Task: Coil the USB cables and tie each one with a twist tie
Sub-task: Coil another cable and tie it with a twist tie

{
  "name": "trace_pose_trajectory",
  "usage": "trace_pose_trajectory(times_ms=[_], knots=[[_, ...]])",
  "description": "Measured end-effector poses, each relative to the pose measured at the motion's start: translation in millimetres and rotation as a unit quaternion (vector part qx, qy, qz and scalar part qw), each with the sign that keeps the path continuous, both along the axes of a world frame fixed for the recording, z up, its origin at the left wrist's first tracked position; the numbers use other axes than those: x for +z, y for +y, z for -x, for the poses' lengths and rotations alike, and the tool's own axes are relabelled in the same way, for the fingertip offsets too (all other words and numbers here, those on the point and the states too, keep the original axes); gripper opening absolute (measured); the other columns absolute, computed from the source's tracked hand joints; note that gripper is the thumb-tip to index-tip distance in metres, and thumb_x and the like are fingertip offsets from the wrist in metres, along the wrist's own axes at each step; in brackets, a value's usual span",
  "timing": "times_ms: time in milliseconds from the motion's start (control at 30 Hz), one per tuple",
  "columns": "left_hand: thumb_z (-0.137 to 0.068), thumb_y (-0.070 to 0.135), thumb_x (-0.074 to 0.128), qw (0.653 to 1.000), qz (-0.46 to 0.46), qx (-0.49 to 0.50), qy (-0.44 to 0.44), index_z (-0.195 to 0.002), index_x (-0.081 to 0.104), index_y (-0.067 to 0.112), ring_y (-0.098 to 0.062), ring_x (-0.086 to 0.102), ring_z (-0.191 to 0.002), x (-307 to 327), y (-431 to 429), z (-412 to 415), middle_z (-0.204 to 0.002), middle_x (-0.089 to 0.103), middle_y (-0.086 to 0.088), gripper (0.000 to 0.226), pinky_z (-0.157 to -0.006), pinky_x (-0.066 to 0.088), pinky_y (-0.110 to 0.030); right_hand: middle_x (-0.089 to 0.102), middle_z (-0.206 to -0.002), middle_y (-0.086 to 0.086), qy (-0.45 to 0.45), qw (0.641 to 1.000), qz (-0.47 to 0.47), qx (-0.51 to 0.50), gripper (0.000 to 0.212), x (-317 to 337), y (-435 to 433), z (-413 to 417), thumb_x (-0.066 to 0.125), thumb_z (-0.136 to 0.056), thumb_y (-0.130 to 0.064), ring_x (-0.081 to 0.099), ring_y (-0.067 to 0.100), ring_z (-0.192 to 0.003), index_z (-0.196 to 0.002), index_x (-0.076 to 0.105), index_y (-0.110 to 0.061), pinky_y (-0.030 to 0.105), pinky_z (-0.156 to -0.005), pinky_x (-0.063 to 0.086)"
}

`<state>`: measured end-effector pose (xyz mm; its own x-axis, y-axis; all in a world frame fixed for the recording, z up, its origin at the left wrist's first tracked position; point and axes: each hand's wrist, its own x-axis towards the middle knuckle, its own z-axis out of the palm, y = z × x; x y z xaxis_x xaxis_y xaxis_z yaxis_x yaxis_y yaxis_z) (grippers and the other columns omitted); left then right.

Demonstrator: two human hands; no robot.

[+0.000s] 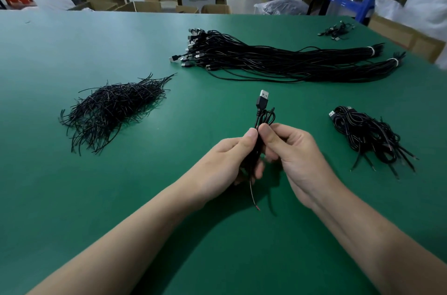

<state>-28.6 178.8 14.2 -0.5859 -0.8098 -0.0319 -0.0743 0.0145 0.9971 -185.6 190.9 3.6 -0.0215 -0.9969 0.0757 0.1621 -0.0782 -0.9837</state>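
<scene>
Holds a coiled USB cable (264, 117) in left hand (227, 159) and right hand (295, 149), plug (263, 99) pointing up. Has left of this cable a heap of twist ties (113, 106), behind it bundled straight cables (278, 62), right of it coiled cables (367, 135).

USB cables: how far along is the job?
Early. Done: a small heap of coiled cables on the right. In hand: left hand and right hand grip one coiled cable, plug up; whether it is tied cannot be told. Left: the big bundle of straight cables, with the twist tie pile to its left.
</scene>
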Motion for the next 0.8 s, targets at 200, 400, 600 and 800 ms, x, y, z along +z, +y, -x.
trace_pose_trajectory(times_ms=[200,400,600,800], knots=[[-0.100,0.056,0.038,0.978,0.115,0.112,-0.133,-0.090,0.079,0.020,-0.008,0.066,-0.069,5,-16,-23,-0.083,0.077,0.001,0.056,-0.066,0.044,-0.017,0.069,-0.083,0.001,0.056,0.998,0.002,-0.035,0.028,-3,3,-2,0.070,-0.081,-0.048,0.043,0.019,-0.070,-0.088,0.080,-0.023,0.024,-0.060,0.040],[-0.095,0.034,0.067,0.943,0.205,0.223,-0.134,-0.099,0.077,0.027,-0.005,0.062,-0.058,0,-17,-24,-0.068,0.071,0.007,0.013,-0.061,0.046,-0.014,0.077,-0.090,-0.007,0.124,0.992,0.010,-0.036,0.018,-7,5,-5,0.068,-0.094,-0.034,0.057,0.000,-0.059,-0.089,0.078,-0.021,0.017,-0.056,0.047],[-0.090,0.009,0.073,0.969,0.126,0.212,0.019,-0.107,0.077,0.016,-0.008,0.071,-0.067,3,-8,-15,-0.075,0.077,0.001,0.018,-0.064,0.054,-0.017,0.078,-0.090,0.001,0.114,0.993,0.012,-0.042,0.016,-10,5,-8,0.066,-0.097,-0.030,0.073,0.018,-0.088,-0.094,0.077,-0.019,0.024,-0.062,0.054],[-0.086,0.016,0.079,0.962,0.145,0.229,0.029,-0.095,0.080,0.023,-0.004,0.068,-0.076,-2,-7,-13,-0.085,0.078,0.009,0.012,-0.067,0.048,-0.014,0.078,-0.086,0.006,0.095,0.995,0.023,0.026,0.014,-3,8,-10,0.059,-0.101,-0.025,0.076,0.024,-0.077,-0.102,0.073,-0.021,0.021,-0.052,0.051]])
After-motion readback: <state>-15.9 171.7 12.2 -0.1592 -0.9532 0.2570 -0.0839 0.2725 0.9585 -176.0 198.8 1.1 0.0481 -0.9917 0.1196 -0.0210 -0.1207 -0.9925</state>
